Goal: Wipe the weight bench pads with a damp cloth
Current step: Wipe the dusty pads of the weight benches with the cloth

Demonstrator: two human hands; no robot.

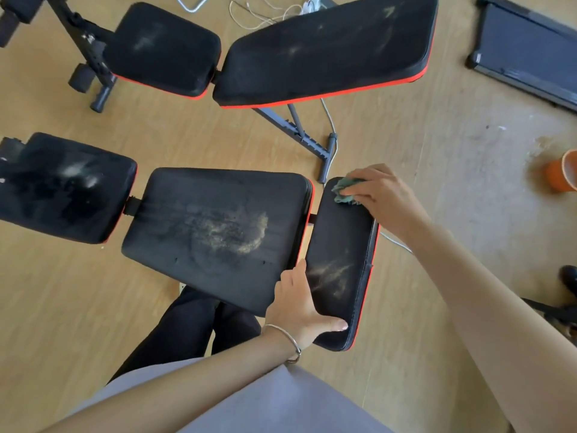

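Black bench pads (218,232) edged in red, smeared with pale dust; the cloth (345,190) looks dull green; wood-grain tan floor (406,135); orange cup (562,175); silver bracelet (290,342); black trousers (187,326); grey top (281,401).

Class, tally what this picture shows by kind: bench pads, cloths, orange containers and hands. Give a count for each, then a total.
Black padded bench pads with red edging: 5
Crumpled green cloth: 1
Orange plastic container: 1
Hands, left and right: 2
Total: 9
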